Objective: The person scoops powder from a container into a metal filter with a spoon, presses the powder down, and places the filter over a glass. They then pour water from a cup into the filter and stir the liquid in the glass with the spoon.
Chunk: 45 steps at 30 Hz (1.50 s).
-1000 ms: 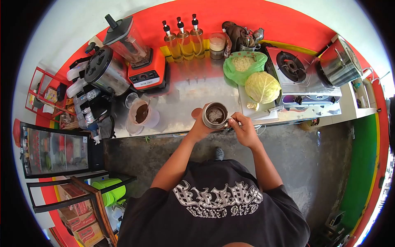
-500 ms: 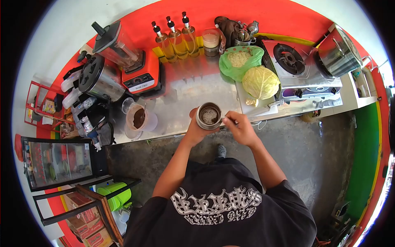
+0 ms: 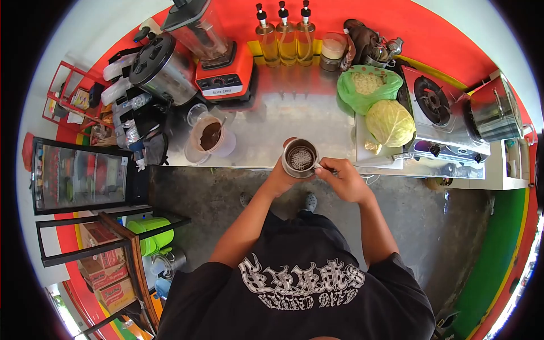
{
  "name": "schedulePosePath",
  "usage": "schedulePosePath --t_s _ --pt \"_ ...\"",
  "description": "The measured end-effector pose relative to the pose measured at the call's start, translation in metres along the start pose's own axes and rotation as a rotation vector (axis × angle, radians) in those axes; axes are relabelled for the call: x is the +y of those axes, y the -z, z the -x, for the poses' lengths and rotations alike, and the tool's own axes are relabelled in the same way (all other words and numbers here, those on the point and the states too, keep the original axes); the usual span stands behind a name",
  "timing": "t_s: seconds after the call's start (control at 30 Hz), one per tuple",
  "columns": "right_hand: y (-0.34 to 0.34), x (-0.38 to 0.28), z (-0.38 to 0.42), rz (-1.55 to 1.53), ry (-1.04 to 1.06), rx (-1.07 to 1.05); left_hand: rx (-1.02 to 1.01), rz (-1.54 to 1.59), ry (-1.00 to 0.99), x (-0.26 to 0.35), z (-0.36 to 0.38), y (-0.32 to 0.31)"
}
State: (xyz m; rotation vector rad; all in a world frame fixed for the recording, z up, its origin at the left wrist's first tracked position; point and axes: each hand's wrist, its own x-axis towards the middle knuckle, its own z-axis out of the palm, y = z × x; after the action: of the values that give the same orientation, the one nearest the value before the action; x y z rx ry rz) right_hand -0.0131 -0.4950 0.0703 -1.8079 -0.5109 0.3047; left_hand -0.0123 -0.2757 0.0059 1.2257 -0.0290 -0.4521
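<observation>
A small metal mug (image 3: pixel 300 158) is held just off the counter's front edge, its open top facing up. Inside, its wall looks brownish, with a pale dotted patch at the bottom. My left hand (image 3: pixel 281 180) wraps around the mug's left side and underside. On the other side, my right hand (image 3: pixel 344 180) pinches the mug's handle. Left of them stands a plastic tub (image 3: pixel 222 146) of brown powder with a spoon in it.
A cabbage (image 3: pixel 390 123) lies on a white cutting board beside a green plastic bag (image 3: pixel 362 90). Further right is a gas stove (image 3: pixel 445 122) with a large pot (image 3: pixel 497 107). A red blender (image 3: pixel 224 79), a steel canister (image 3: pixel 164 71) and pump bottles (image 3: pixel 286 44) line the back.
The camera view has turned, so the counter and its things appear further right and slightly higher. Both hands still grip the mug, which also sits further right in view.
</observation>
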Motion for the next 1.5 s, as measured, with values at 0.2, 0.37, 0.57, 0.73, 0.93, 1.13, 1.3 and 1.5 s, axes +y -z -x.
schedulePosePath --t_s 0.2,0.37,0.57,0.73,0.93,1.13,1.3,1.5 --pt "0.023 -0.014 -0.009 0.029 -0.098 -0.137 0.021 0.000 -0.050 -0.010 -0.005 -0.001" --pt "0.027 -0.010 -0.015 0.056 -0.089 0.074 0.050 -0.067 -0.186 -0.011 -0.014 -0.004" --pt "0.025 -0.011 -0.032 -0.074 -0.108 0.197 0.010 -0.329 -0.191 0.008 -0.013 -0.015" --pt "0.028 -0.010 -0.045 0.021 -0.044 0.191 -0.016 -0.324 -0.265 0.014 -0.020 -0.013" --pt "0.037 -0.028 -0.047 0.089 0.073 0.048 -0.034 -0.320 -0.346 0.020 -0.021 -0.008" --pt "0.036 -0.031 -0.054 0.135 0.159 0.061 -0.027 -0.210 -0.420 0.020 -0.022 -0.011" --pt "0.034 -0.039 -0.057 0.161 0.102 0.096 0.011 -0.187 -0.393 0.030 -0.019 -0.008" --pt "0.014 -0.045 -0.074 0.166 0.119 0.135 0.029 -0.146 -0.409 0.034 -0.012 0.020"
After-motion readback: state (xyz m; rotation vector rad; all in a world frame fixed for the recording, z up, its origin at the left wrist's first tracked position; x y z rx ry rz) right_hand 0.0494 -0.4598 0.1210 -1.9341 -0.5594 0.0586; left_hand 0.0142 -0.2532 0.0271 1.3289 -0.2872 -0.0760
